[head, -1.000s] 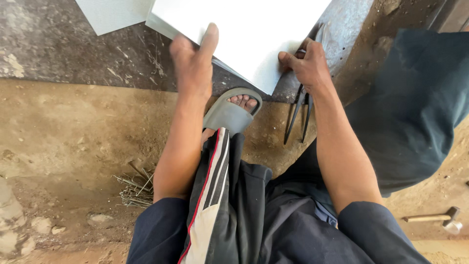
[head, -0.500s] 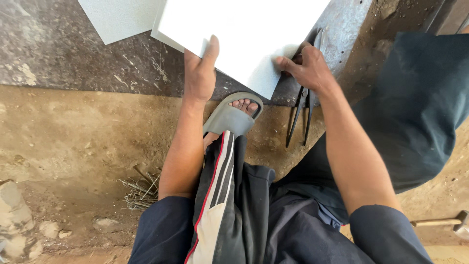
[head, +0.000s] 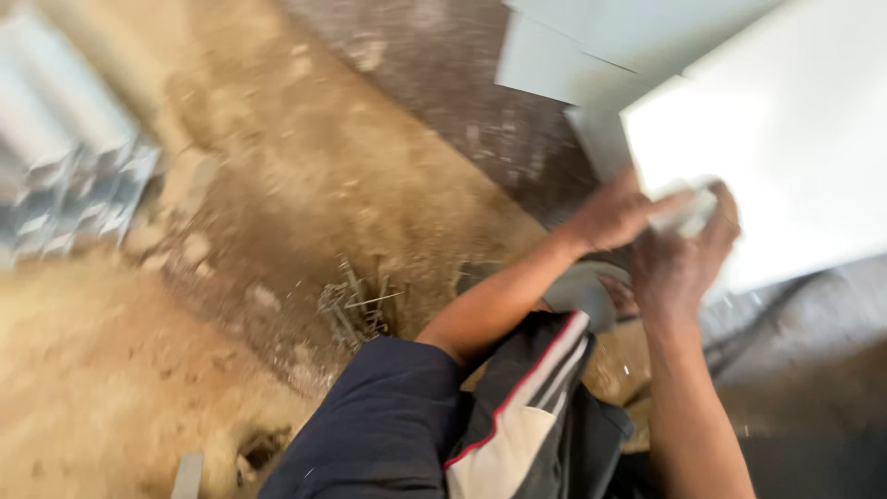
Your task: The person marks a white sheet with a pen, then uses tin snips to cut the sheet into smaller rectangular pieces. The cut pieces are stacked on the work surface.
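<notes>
Both the left hand and right hand grip the white tile's near edge.

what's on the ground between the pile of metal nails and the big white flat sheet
In the head view, the left forearm crosses there, with the grey sandal just beyond.

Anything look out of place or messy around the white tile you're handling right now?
Yes. A loose tangle of thin metal bits lies scattered on the dirt floor, close to the left arm. Grey tiles sit overlapping and askew beside the white tile that both hands, left hand and right hand, meet at. The picture is blurred.
</notes>
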